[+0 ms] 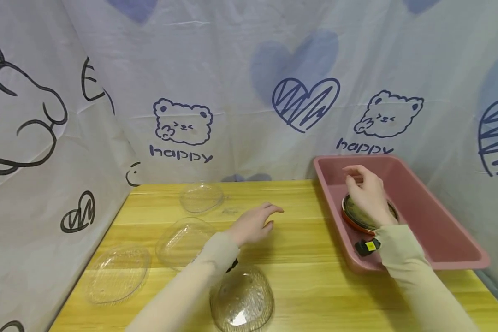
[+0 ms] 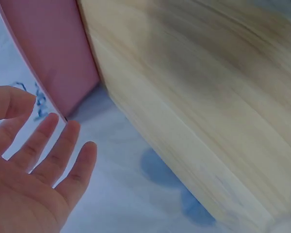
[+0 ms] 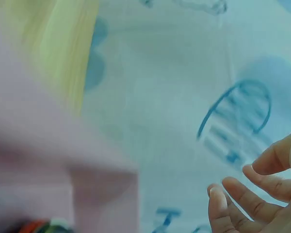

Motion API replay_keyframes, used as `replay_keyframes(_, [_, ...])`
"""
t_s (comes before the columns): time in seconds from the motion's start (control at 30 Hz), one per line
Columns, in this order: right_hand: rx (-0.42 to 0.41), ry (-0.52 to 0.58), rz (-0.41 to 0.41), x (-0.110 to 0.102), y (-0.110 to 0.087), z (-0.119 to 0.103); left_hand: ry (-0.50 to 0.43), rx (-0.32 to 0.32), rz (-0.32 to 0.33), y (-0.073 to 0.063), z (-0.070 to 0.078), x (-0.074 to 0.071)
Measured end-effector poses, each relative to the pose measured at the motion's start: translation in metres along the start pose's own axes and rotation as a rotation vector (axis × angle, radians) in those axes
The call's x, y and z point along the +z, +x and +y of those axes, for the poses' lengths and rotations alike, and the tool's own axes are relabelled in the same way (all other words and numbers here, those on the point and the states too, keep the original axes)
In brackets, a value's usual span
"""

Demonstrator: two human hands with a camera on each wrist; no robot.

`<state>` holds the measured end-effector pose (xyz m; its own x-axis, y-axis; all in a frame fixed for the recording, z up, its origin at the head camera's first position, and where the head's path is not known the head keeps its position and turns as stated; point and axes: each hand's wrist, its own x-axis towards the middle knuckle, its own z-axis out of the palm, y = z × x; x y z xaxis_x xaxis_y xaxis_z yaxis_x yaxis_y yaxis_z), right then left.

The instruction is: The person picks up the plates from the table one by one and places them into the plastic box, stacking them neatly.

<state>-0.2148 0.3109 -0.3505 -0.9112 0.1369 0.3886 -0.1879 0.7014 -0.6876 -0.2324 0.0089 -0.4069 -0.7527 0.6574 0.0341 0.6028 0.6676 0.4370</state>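
Observation:
My left hand (image 1: 255, 223) hovers over the middle of the table (image 1: 299, 276) with relaxed fingers and nothing in them; in the left wrist view the same hand (image 2: 36, 179) has its fingers spread. My right hand (image 1: 367, 191) is over the pink bin (image 1: 433, 205), fingers loosely bent and bare of any object, as the right wrist view of the hand (image 3: 259, 199) also shows. Partly hidden beneath it, a round container (image 1: 352, 212) with a clear top and an orange-red side lies in the bin. Nearest my left forearm is a brownish see-through bowl-like piece (image 1: 242, 299).
Left of my left arm, several clear plastic pieces lie on the table: one at the back (image 1: 202, 197), another in the middle (image 1: 182, 242), a third near the left edge (image 1: 118, 274). A printed cloth (image 1: 240, 133) hangs behind the table. The bin has raised walls.

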Motion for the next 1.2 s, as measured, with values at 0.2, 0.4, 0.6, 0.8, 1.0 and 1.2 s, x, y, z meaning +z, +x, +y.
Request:
replay_keyframes(0.2, [-0.1,0.071,-0.013,0.024,-0.012,-0.033,0.009,-0.104,0.039,-0.02,-0.029,-0.012])
replay_keyframes(0.4, [-0.139,0.167,-0.087,0.053,-0.027,-0.058,0.049,-0.261,0.095,-0.04,-0.061,-0.022])
replay_keyframes(0.6, [-0.161,0.244,-0.205,0.09,-0.044,-0.067,0.023,-0.412,0.08,-0.061,-0.09,-0.034])
replay_keyframes(0.8, [-0.09,0.323,-0.345,0.125,-0.056,-0.068,0.019,-0.57,0.062,-0.086,-0.114,-0.046])
replay_keyframes(1.0, [0.039,0.461,-0.498,0.148,-0.06,-0.069,-0.014,-0.678,-0.012,-0.103,-0.131,-0.058])
replay_keyframes(1.2, [0.119,0.533,-0.584,0.162,-0.062,-0.07,-0.051,-0.716,-0.103,-0.116,-0.141,-0.064])
